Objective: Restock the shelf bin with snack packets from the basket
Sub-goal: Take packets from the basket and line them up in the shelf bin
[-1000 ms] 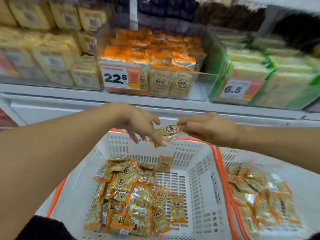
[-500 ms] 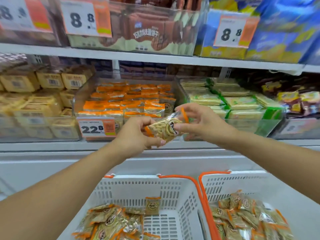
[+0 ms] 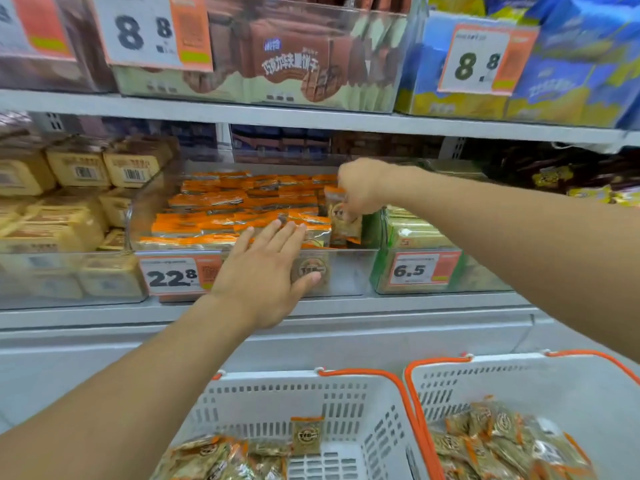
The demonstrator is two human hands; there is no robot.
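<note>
A clear shelf bin (image 3: 349,271) with a 22.8 price tag holds rows of orange-topped snack packets (image 3: 225,209). My right hand (image 3: 360,188) is over the bin's right end, shut on one snack packet (image 3: 343,220) that hangs upright into the bin. My left hand (image 3: 266,271) is open with fingers spread, lying flat against the bin's front wall, fingertips on the front row of packets. Below, a white basket with orange handles (image 3: 346,407) holds more of the same packets (image 3: 214,459).
A second white basket (image 3: 519,386) with packets stands at the lower right. Green packs sit in the 6.5 bin (image 3: 419,244) to the right, yellow packs (image 3: 69,216) to the left. The upper shelf (image 3: 311,119) overhangs the bin.
Both hands rose from the basket with one packet. The left hand let go and spread against the bin; the right hand carried the packet into the bin's right end.
</note>
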